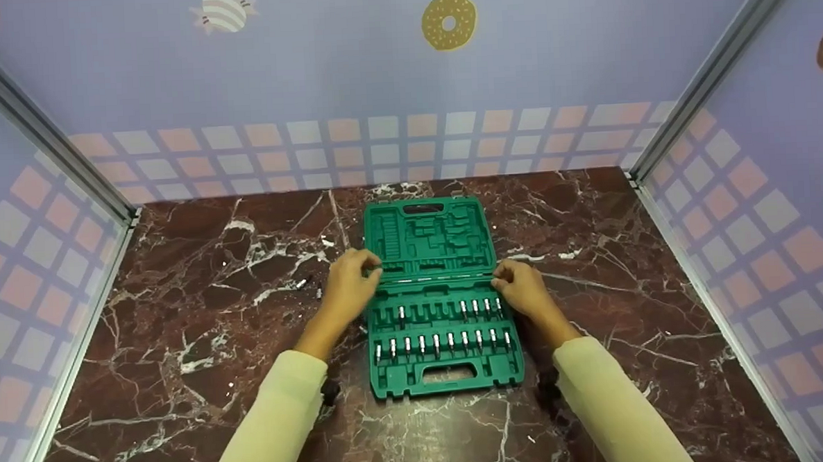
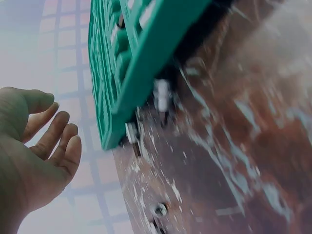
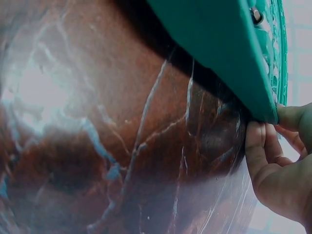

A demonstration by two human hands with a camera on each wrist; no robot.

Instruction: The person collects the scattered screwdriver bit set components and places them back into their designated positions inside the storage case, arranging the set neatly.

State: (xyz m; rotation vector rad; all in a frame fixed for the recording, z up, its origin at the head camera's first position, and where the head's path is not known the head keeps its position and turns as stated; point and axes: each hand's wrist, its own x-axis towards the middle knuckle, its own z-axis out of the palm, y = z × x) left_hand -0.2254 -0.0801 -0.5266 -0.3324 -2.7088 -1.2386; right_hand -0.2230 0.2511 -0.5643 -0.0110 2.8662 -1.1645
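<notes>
A green plastic tool case (image 1: 494,370) lies unfolded on the marble-patterned surface, its empty molded lid on the far side. Two rows of silver bit sockets (image 1: 450,342) stand in the near half, with several vacant slots in the upper row. My right hand (image 1: 519,285) pinches the case's right edge near the hinge; the thumb and fingertips (image 3: 255,139) meet at its corner in the right wrist view. Beside the left edge is my left hand (image 1: 350,282). Its fingers (image 2: 73,151) bend loosely with nothing between them, apart from the case in the left wrist view.
Several loose bit sockets (image 2: 162,95) lie on the surface left of the case, partly hidden by the left arm in the head view. Patterned panels (image 1: 376,66) enclose the back and both sides of the marble-patterned surface (image 1: 198,268).
</notes>
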